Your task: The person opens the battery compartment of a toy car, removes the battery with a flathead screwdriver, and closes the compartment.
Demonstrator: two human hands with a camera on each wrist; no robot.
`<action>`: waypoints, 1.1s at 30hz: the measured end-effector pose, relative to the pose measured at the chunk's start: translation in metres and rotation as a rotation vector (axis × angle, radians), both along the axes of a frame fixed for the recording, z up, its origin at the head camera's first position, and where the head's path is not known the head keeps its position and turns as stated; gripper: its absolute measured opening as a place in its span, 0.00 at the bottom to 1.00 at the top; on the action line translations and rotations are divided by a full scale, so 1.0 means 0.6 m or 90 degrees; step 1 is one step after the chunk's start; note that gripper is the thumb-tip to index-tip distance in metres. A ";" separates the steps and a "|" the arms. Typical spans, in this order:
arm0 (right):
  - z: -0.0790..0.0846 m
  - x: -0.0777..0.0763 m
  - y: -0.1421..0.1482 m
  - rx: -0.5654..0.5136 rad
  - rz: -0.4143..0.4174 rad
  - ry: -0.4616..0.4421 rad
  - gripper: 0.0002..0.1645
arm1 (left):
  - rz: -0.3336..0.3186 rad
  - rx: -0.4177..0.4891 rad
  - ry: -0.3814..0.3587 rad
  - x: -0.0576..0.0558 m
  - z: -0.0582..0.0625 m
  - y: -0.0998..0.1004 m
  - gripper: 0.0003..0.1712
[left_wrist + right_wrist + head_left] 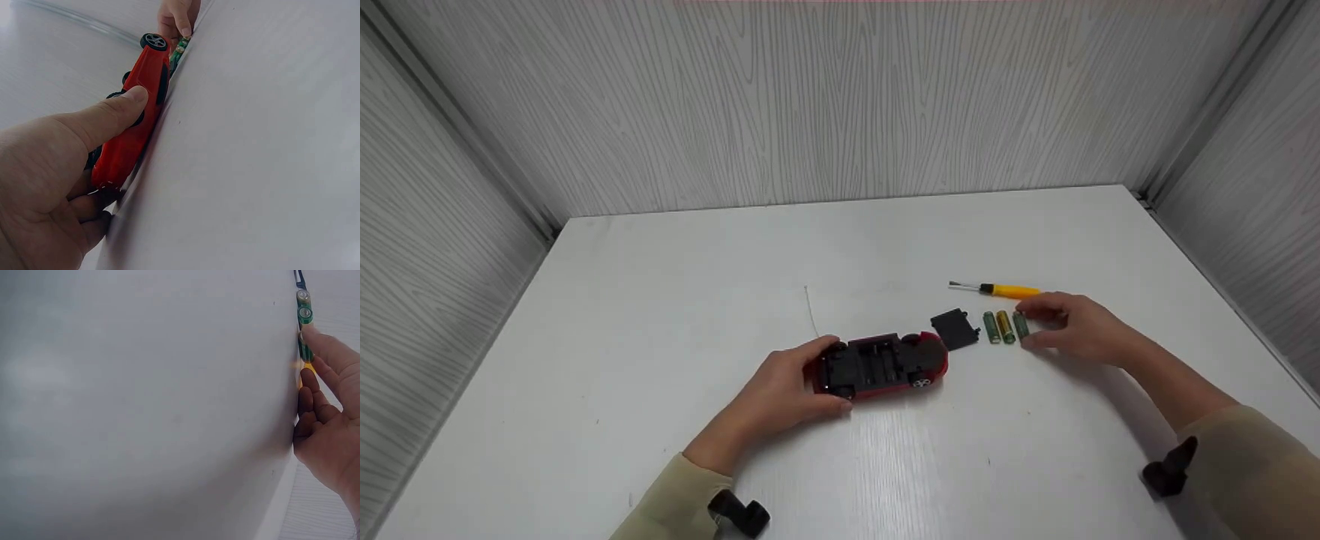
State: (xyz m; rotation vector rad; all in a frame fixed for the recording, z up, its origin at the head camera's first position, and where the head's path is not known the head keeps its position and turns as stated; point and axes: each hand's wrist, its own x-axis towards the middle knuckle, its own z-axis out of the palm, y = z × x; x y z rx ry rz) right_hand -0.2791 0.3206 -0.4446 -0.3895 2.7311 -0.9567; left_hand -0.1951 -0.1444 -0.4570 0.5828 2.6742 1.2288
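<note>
A red toy car [877, 365] lies upside down on the white table, its black underside and open battery compartment facing up. Around its left end curls my left hand [784, 382], gripping it with thumb on the near side and fingers on the far side; the left wrist view shows the thumb against the red body [126, 149]. Three batteries stand side by side right of the car: a green one [991, 328], a gold-and-green one [1005, 328] and the rightmost green one [1021, 325]. My right hand [1080, 328] pinches that rightmost battery between thumb and fingertip at its two ends.
A black battery cover [955, 329] lies between the car and the batteries. Behind them is a screwdriver [1009, 291] with a yellow handle, its metal tip pointing left. A thin pale wire [810, 309] runs away from the car's left end. Wood-grain panels [840, 105] border the table.
</note>
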 end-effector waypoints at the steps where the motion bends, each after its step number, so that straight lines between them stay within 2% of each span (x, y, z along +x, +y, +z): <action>1: 0.000 0.000 0.000 0.000 0.000 0.000 0.38 | 0.000 -0.002 0.000 0.000 0.000 0.000 0.55; 23: -0.005 0.000 0.005 0.005 -0.006 0.005 0.39 | -0.006 0.004 0.010 -0.002 0.000 0.001 0.53; 33: 0.005 0.005 0.001 -0.019 0.001 -0.003 0.39 | -0.004 0.003 0.013 -0.002 -0.002 0.001 0.53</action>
